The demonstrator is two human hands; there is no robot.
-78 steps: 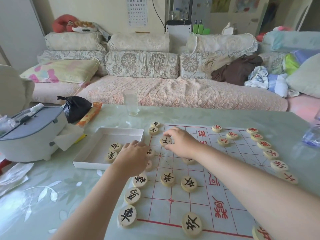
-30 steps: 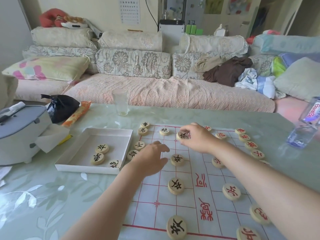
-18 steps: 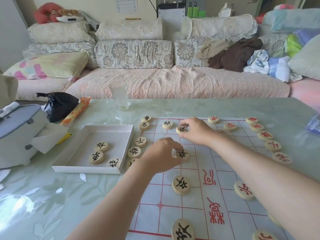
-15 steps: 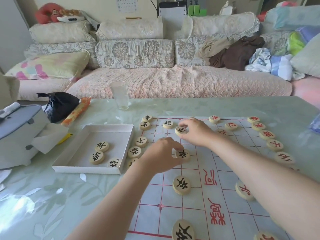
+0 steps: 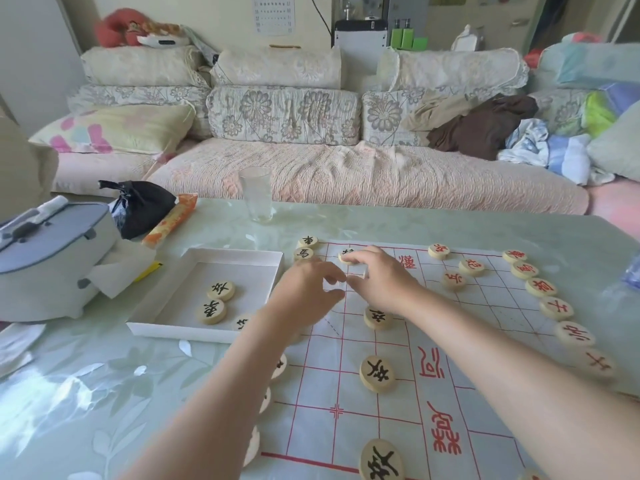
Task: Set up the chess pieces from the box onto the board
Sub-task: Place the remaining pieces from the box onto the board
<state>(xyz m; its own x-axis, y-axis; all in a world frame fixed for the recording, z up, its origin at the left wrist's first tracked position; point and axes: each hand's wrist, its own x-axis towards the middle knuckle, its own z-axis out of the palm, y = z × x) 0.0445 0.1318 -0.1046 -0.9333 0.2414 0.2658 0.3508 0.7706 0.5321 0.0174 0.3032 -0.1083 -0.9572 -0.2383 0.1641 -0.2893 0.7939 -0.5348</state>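
The board [image 5: 329,386], a sheet ruled in red, is spread on the glass-topped bench [image 5: 86,393]. Both hands are held over the board's far left part. The right hand [image 5: 381,275] is laid with its fingertips on a black piece [image 5: 346,257] near the board's far edge; whether that piece is gripped or only touched cannot be told. The left hand [image 5: 308,289] is held palm down with bent fingers just beside the right one. What lies under it is hidden, so its hold cannot be told either.

Just left of the board the white box [image 5: 180,333] is set, and three boxed pieces [image 5: 211,311] are seen in it, one partly covered by the left forearm. The edge pieces [image 5: 280,367] along the board's left side are half hidden by the same forearm. Two corner pieces [image 5: 308,241] are placed at the board's far left corner, and three middle pieces [image 5: 376,373] run down its left half. The red pieces [image 5: 556,308] are lined along the board's right side, with three more near its far edge.

Beyond the board's far edge a glass [image 5: 256,195] is stood. Left of the board, past the box, a black bag [image 5: 145,206], an orange packet [image 5: 171,220] and a grey-lidded case [image 5: 52,258] are found. Right of the board a plastic bottle [image 5: 632,275] is cut off by the frame. A sofa [image 5: 346,174] is seen beyond the bench.
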